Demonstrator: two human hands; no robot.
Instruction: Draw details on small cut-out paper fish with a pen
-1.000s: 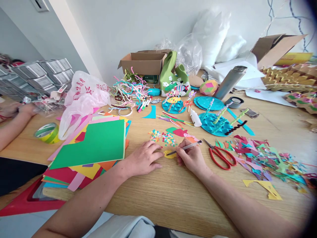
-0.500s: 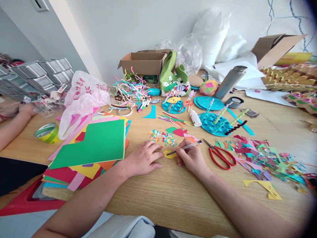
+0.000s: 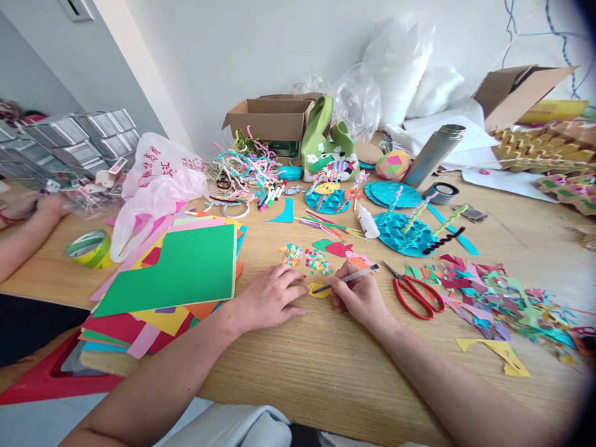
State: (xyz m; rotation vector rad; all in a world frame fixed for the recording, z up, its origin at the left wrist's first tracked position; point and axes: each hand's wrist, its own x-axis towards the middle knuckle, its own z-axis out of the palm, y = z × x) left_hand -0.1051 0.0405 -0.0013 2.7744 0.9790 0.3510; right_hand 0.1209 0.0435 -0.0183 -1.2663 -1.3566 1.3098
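Observation:
A pen (image 3: 347, 278) is gripped in my right hand (image 3: 361, 298), its tip touching a small yellow paper cutout (image 3: 320, 290) on the table. My left hand (image 3: 272, 297) lies flat with its fingers spread, fingertips at the cutout's left edge. Just beyond are piles of small coloured paper dots (image 3: 318, 261) and several fish-shaped paper cutouts, a red one (image 3: 339, 249) among them. Red-handled scissors (image 3: 414, 294) lie partly open to the right of my right hand.
Coloured paper sheets (image 3: 186, 267) are stacked at left, near green-yellow tape (image 3: 88, 248). Paper scraps (image 3: 503, 292) cover the right. Behind stand a glue bottle (image 3: 367, 221), blue discs with pipe cleaners (image 3: 410, 233) and a steel flask (image 3: 435, 155). Another person's arm (image 3: 32, 233) rests far left.

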